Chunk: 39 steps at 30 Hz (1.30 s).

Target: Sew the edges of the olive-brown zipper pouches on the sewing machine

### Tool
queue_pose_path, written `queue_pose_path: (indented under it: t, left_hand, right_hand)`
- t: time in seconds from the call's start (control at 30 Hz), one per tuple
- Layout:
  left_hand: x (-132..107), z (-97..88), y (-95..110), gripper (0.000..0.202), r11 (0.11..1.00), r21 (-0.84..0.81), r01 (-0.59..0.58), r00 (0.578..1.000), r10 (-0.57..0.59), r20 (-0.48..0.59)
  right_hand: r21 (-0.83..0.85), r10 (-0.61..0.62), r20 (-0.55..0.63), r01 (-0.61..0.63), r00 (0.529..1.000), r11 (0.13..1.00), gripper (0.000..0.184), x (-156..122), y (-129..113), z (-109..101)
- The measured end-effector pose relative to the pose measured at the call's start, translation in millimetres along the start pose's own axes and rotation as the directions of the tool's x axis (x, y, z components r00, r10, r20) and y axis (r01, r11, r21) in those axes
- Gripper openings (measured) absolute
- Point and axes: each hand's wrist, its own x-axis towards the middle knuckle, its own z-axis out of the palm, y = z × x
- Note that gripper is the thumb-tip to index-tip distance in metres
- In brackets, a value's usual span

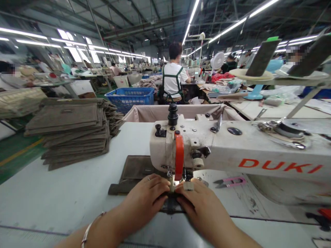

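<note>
My left hand [146, 198] and my right hand [200, 203] lie close together on a dark brown fabric piece [137, 172] under the head of a white sewing machine [232, 148]. The fingers of both hands are curled and pressed down on the fabric right at the needle and presser foot [178, 182]. An orange guard [179, 156] hangs on the machine head just above my fingertips. Most of the fabric stretches away to the left behind my left hand.
A tall stack of brown fabric pieces [74, 132] sits at the table's left. Pink thread snips [230, 182] lie right of the needle. A cloth bin [181, 112] and a blue basket [130, 98] stand behind the table. A person in a white shirt [173, 77] sits farther back.
</note>
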Motion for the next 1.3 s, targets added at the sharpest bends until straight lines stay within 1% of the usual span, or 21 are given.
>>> queue_pose_path:
  t: [0.13,0.23,0.33,0.47,0.57,0.67,0.9,1.13,1.3]
  left_hand:
    - [1,3.2,0,0.019,1.000,-0.020,0.025,0.998,-0.026,-0.061]
    - [3,3.6,2,0.020,0.997,-0.062,0.052,0.994,-0.057,-0.088]
    - [5,4.0,2,0.021,0.994,-0.095,0.062,0.991,-0.073,-0.110]
    - [8,6.8,-3,0.018,0.996,-0.080,0.049,0.987,-0.060,-0.147]
    - [11,8.9,-9,0.017,0.996,-0.075,0.042,0.988,-0.052,-0.146]
    - [15,9.7,-13,0.016,0.996,-0.057,0.069,0.988,-0.076,-0.133]
    - [19,10.3,-17,0.019,0.993,-0.037,0.111,0.988,-0.114,-0.108]
    - [17,11.7,-18,0.017,0.996,-0.033,0.088,0.984,-0.092,-0.154]
    - [20,9.7,-16,0.020,0.994,-0.037,0.105,0.981,-0.109,-0.158]
  right_hand:
    - [0.031,-0.037,-0.045,0.039,0.998,0.999,0.021,-1,-1,3]
    - [0.029,-0.049,-0.071,0.051,0.996,0.998,0.024,-3,-2,6]
    - [-0.014,-0.036,-0.099,0.035,0.994,0.999,0.024,-1,-2,9]
    - [-0.078,-0.024,-0.109,0.015,0.994,0.997,0.026,4,0,9]
    - [-0.103,-0.040,-0.120,0.027,0.992,0.994,0.029,7,2,9]
    - [-0.117,-0.052,-0.138,0.035,0.989,0.992,0.029,8,5,11]
    - [-0.124,0.004,-0.121,-0.019,0.993,0.992,0.027,11,9,14]
    - [-0.133,-0.041,-0.187,0.016,0.982,0.991,0.031,13,6,13]
    - [-0.136,-0.037,-0.189,0.011,0.981,0.991,0.033,14,5,12]
